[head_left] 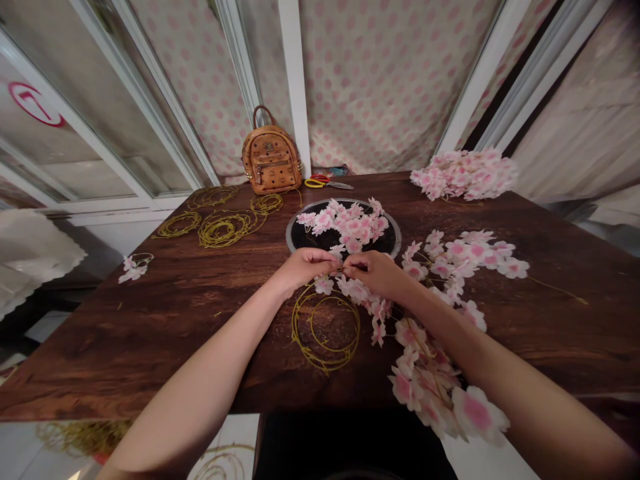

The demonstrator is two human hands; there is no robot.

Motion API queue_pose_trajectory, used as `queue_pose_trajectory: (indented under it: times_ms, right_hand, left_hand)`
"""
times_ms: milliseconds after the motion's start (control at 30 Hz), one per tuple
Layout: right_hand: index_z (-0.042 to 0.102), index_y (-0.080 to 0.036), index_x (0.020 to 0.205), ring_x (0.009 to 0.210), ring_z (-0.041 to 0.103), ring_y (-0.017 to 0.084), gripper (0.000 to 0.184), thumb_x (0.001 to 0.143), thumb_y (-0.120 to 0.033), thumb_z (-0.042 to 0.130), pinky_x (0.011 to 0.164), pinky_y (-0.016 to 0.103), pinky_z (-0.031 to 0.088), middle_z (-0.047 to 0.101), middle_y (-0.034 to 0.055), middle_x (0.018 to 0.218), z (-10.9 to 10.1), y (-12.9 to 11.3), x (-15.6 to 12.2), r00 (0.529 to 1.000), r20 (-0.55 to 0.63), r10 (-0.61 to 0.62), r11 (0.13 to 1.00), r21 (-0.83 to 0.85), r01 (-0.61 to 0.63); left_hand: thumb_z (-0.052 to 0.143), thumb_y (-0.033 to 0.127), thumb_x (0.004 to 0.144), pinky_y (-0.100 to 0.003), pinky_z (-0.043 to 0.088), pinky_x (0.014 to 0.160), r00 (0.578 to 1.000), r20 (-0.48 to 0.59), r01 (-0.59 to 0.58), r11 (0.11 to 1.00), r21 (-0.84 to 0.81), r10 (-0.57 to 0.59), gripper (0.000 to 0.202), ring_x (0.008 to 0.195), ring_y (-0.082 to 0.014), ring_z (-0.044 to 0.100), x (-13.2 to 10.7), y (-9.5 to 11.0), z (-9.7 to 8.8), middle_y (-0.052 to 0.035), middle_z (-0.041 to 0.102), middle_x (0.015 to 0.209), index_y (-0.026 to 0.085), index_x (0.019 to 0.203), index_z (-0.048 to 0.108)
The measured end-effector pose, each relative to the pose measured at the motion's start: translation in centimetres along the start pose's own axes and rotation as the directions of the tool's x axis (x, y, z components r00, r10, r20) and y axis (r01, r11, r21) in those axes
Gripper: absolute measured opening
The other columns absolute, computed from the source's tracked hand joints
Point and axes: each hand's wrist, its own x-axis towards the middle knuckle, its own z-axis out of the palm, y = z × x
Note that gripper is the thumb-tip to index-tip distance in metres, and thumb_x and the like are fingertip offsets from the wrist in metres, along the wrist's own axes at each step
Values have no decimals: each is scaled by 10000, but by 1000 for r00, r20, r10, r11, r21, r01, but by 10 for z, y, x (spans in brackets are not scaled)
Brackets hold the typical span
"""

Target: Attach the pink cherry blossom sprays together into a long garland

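Observation:
My left hand [305, 267] and my right hand [377, 275] meet over the middle of the table, fingertips pinched together on the thin stem of an artificial blossom garland [355, 290]. Its pink and white flowers hang below my fingers and trail toward the right forearm. The exact spot between the fingertips is too small to make out. Just beneath the hands lies a loose coil of yellow-green vine [326, 367]. Beyond them, more pink blossoms [350, 223] rest on a round black tray with a grey rim [290, 237].
Several vine coils [225, 229] lie at the back left, near a brown backpack [273, 160] and scissors [327, 182]. A blossom pile [465, 175] sits at the back right. Loose blossom sprays [465, 257] spread beside my right arm. A small sprig [134, 268] lies far left.

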Motion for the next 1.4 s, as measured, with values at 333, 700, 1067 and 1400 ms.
queue_pose_trajectory:
  times_ms: [333, 700, 1067, 1400]
  right_hand:
    - [658, -195, 685, 608, 520, 136, 194, 793, -210, 498, 589, 265, 323, 638, 8, 655, 0, -2, -1, 1000, 7, 3, 1000, 1, -3]
    - [613, -186, 650, 566, 462, 125, 195, 795, -221, 487, 564, 281, 287, 583, 2, 609, 1, -4, -1, 999, 26, 34, 999, -7, -34]
    - [642, -188, 686, 583, 489, 129, 196, 809, -225, 494, 576, 278, 309, 614, 8, 631, 9, 1, 0, 998, 1, 62, 998, -20, -62]
    - [611, -184, 685, 643, 532, 134, 191, 813, -199, 471, 619, 262, 335, 627, 10, 670, 5, 2, 1, 997, -72, -20, 1000, 5, 20]
  left_hand:
    - [709, 175, 743, -268, 495, 720, 1000, 16, 7, 1000, 22, -7, 78, 697, -127, 653, 0, 1, -1, -50, 751, 778, 156, 801, 757]
    - [680, 133, 742, -248, 479, 688, 1000, 26, -2, 997, 75, 0, 90, 642, -110, 622, -1, 2, 4, -38, 739, 733, 142, 778, 762]
    - [702, 110, 726, -221, 442, 679, 1000, 3, 24, 1000, 18, -25, 37, 645, -95, 611, -1, 0, 6, -36, 721, 699, 106, 750, 729]
    - [708, 173, 742, -187, 285, 498, 994, -80, 66, 993, -98, -74, 94, 485, -43, 440, 2, -5, 2, -12, 657, 635, 108, 810, 716]
